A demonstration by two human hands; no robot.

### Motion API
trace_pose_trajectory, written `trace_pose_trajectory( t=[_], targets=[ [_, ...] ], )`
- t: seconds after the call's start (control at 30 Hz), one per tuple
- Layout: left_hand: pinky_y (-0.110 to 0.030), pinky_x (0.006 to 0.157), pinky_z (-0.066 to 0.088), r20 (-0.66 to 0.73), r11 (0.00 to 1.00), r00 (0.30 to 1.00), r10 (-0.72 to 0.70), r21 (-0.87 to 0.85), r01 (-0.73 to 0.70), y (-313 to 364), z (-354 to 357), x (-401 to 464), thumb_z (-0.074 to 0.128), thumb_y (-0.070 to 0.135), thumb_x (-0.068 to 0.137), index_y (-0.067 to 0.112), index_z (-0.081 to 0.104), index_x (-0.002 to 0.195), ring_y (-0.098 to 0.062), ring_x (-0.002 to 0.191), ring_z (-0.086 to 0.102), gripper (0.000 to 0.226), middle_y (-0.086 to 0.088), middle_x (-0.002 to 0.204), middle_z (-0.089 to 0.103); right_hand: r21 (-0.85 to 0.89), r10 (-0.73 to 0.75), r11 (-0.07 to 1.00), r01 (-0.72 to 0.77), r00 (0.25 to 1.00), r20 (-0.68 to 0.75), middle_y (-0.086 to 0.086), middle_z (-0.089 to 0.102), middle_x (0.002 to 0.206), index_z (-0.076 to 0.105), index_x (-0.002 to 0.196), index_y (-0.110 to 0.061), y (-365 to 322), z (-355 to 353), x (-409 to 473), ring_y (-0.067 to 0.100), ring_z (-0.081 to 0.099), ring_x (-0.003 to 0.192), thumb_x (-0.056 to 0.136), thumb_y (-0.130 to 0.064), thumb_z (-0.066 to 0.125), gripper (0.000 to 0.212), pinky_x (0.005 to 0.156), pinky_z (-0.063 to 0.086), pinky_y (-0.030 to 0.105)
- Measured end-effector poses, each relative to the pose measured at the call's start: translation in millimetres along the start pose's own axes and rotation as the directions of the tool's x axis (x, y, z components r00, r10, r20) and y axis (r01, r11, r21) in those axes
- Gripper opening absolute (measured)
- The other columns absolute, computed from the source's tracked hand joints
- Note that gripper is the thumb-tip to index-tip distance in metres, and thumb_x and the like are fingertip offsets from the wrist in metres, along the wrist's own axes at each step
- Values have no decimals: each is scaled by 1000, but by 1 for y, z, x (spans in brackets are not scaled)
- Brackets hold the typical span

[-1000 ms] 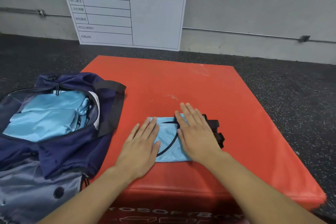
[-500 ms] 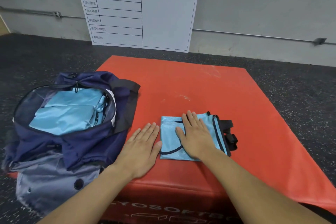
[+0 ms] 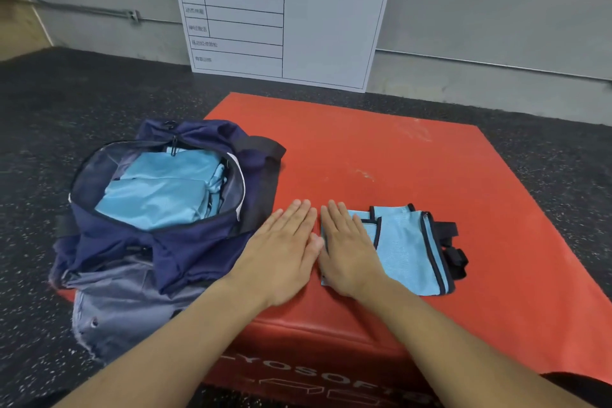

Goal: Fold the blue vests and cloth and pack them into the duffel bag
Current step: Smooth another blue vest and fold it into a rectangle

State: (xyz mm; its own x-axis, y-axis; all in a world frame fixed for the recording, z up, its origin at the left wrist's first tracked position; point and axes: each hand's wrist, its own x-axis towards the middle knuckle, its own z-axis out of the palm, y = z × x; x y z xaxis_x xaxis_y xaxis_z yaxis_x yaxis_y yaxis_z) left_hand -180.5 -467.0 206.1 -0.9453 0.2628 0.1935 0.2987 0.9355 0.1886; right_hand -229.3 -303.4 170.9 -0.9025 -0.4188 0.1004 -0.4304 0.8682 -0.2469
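"YOSOFT" lettering on red mat (image 3: 414, 175)

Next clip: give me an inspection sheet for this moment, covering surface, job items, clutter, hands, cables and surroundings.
Surface: red mat, scuffed, on a dark speckled floor.
Job items: folded blue vest on the mat; duffel bag unzipped, blue cloth inside.
Clutter: nothing seen.
Hands: left hand flat on the mat beside the vest; right hand flat on the vest's left edge.
Cables: nothing seen.
Surroundings: whiteboard chart leaning against a grey wall.
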Motion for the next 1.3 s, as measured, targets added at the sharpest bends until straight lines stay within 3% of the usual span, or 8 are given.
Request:
trace_pose_trajectory(
  t=[0.1,0.23,0.47,0.63,0.83,0.9,1.03,1.3],
  targets=[
    [-33,127,2,-17,1000,1000,23,-10,-23,6,-10,3,2,50,100,18,13,162,-8,155,-3,70,2,169,4,11,-69,998,69,997,22,-5,-8,171,-3,164,-23,-14,13,-7,15,-12,157,99,-46,16,71,128,4,41],
    [-29,126,-4,-54,997,997,63,-32,-65,18,-25,9,3,48,100,17,10,162,-7,155,-7,69,3,169,0,17,-66,998,67,996,-63,-8,-16,170,-9,163,-29,-17,18,-3,10,-16,156,99,-49,24,74,127,-5,35],
    [-30,126,-2,-40,990,995,93,-99,-97,33,-36,19,-11,55,89,17,9,162,-6,154,-7,85,3,170,0,5,-112,994,113,989,-91,1,15,170,13,164,-22,-10,19,-17,16,6,158,99,-40,37,71,126,14,42],
    [-30,126,-3,88,990,988,129,-71,-123,28,-32,9,12,44,107,17,5,162,-7,154,-9,62,3,169,-3,-28,-10,1000,6,989,-147,4,20,169,22,162,-15,-16,17,-43,17,10,157,106,-40,32,62,129,6,40],
    [-26,123,-4,157,996,985,65,-73,-54,22,-22,-9,4,55,97,18,7,162,-8,155,-4,75,3,170,1,-145,30,988,-50,990,-136,14,61,141,64,134,-4,0,10,-66,26,58,132,99,-35,33,57,113,43,43],
    [-25,123,-4,168,995,983,79,-76,-67,27,-18,-19,-8,61,83,18,7,162,-7,155,-4,92,3,169,1,-152,-26,988,5,990,-136,12,63,139,65,133,-5,8,8,-77,25,61,129,99,-31,34,53,112,42,41],
    [-22,119,-11,184,989,972,144,-70,-133,45,-12,-39,-10,61,79,18,9,162,-6,154,-5,95,3,169,1,-54,-136,990,133,989,-58,3,37,162,39,156,-13,32,-6,-100,21,35,150,107,-21,37,49,122,8,30],
    [-25,118,-19,244,972,944,222,24,-235,69,2,-63,17,51,106,23,5,162,-3,153,-9,64,8,169,-4,-39,-243,968,249,964,110,-24,19,163,33,157,-40,110,-47,-165,-7,16,150,98,-8,37,67,125,7,19]
  ],
)
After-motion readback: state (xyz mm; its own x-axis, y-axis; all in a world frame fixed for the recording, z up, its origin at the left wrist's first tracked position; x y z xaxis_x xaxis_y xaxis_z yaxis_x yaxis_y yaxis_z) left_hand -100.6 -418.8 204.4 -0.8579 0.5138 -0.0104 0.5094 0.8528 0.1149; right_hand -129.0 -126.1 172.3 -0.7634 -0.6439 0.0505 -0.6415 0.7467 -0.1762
